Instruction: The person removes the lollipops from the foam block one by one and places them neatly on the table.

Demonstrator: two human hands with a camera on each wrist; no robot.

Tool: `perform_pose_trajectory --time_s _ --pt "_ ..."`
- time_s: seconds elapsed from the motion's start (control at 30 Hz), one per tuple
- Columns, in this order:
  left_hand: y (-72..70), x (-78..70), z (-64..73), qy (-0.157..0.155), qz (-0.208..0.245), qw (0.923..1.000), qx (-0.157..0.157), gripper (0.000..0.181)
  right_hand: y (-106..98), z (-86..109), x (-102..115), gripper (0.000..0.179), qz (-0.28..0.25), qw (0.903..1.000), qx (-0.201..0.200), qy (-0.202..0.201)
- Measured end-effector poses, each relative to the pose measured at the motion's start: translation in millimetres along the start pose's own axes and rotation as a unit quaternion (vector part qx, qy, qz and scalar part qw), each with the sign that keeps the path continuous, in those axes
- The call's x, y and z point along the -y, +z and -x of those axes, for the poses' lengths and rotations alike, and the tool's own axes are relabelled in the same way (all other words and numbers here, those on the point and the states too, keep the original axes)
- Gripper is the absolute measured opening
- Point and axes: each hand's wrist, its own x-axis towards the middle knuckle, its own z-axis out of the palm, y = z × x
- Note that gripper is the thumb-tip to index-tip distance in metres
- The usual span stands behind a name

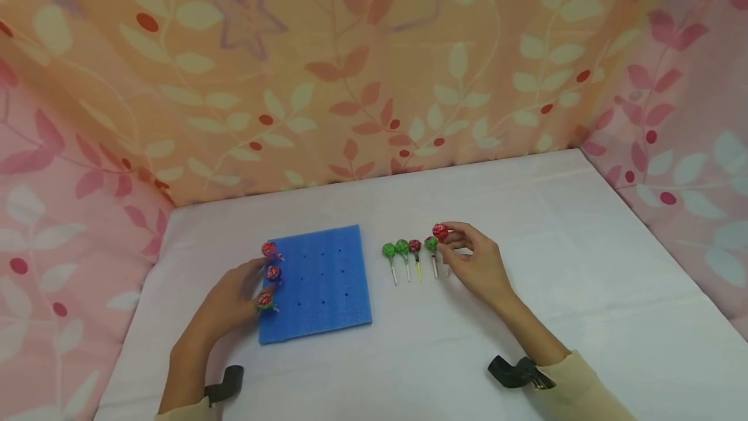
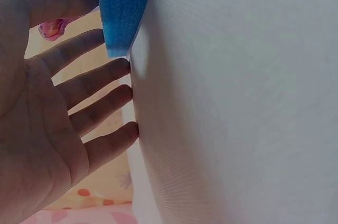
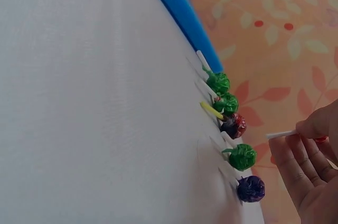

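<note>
The right hand (image 1: 478,265) pinches a red lollipop (image 1: 440,232) by its white stick (image 3: 281,134), the stick's free end showing beyond the fingertips. The left hand (image 1: 226,301) grasps nothing: its fingers are stretched out, thumb and index finger touching the left edge of the blue board (image 1: 312,288). Three wrapped lollipops (image 1: 273,272) stand along that edge, from near to far; bare holes lie to their right. Between the board and the right hand, a row of lollipops (image 1: 402,247) lies on the white table (image 1: 421,356), with a purple lollipop (image 3: 251,189) at its right end. The step in hand looks like a carry, picked up but not yet planted. The next move seems to call for bringing the stick left, aligning it over a bare hole and pressing straight down while the board is steadied.
</note>
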Motion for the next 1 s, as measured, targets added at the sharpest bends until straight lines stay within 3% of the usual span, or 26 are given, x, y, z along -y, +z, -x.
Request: perform_pose_trajectory --time_s 0.53,0.83,1.0 --pt "0.3 -0.1 0.2 0.001 -0.007 1.0 0.003 0.07 -20 1.6 -16 0.037 0.033 0.9991 -0.011 0.024" --pt "-2.9 1.9 -0.7 0.013 -0.003 0.9999 -0.002 0.068 -27 -1.2 -24 0.035 0.088 0.9959 -0.01 0.019" --pt "-0.6 0.6 -1.5 0.004 -0.006 1.0 0.003 0.069 -35 -1.6 -31 0.032 0.121 0.9921 -0.009 0.03"
